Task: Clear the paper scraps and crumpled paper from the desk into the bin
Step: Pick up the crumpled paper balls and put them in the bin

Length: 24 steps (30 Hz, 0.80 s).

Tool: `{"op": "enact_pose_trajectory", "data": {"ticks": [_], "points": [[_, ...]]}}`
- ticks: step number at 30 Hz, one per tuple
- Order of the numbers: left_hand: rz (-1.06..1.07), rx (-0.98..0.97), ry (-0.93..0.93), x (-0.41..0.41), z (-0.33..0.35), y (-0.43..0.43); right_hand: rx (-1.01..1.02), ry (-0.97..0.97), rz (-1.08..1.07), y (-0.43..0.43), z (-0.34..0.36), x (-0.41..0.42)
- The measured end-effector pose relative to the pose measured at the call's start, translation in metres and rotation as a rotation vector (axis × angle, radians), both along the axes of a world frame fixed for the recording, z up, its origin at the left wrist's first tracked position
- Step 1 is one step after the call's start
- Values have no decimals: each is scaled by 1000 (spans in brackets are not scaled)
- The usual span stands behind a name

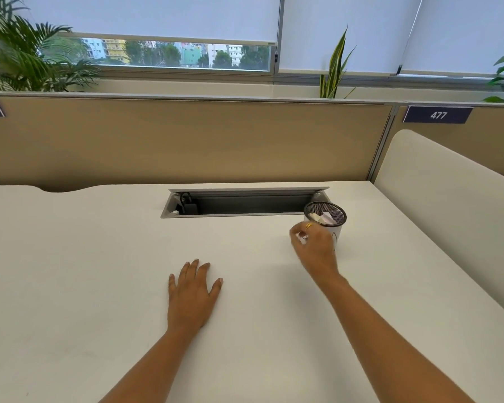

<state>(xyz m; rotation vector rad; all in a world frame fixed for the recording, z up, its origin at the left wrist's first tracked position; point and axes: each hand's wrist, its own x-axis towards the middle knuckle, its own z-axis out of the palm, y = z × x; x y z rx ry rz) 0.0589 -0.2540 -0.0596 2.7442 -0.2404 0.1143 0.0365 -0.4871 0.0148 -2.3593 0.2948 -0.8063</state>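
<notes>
A small black mesh bin (336, 212) stands on the white desk (99, 257) at the right end of the cable slot, with white crumpled paper (324, 218) inside it. Just in front of the bin and to its left, my right hand (314, 242) is raised with its fingers curled round a small white paper scrap (302, 238). A ring shows on one finger. My left hand (193, 292) lies flat on the desk near the middle, fingers spread, holding nothing.
An open cable slot (245, 203) with a black adapter inside runs across the back of the desk. A beige partition (186, 141) stands behind it and a white side divider (448, 213) on the right. Plants line the window sill.
</notes>
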Motion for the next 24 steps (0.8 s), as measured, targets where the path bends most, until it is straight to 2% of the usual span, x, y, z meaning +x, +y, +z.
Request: {"op": "enact_pose_trajectory", "data": {"ticks": [5,9,15,24], "points": [[-20,5,-10,-10,0,7,3,319,169,34,-52,-20],[-47,3,18,-26,0,20,-177,532,184,64,-72,-34],[-14,0,47,-61,1,68,-252,598,226,114,-74,-49],[198,-4,56,-106,3,198,-338,611,458,231,-68,-58]]}}
